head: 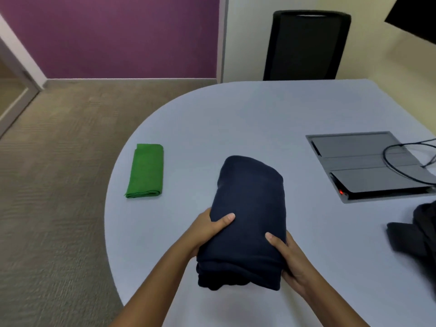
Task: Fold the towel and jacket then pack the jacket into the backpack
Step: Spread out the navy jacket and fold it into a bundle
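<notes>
Purple wall and tan carpet sit behind my round gray table [259,119]. I hold one folded dark blue jacket [247,208] near the front edge of the table. My left hand [207,232] grips its left side, thumb on top, and the other fingers are hidden underneath. My right hand [290,258] grips its right side the same way. One folded green towel [145,171] lies near the left edge, well apart. One black backpack [417,234] pokes in at the right edge. One black chair [306,46] stands at the far edge.
</notes>
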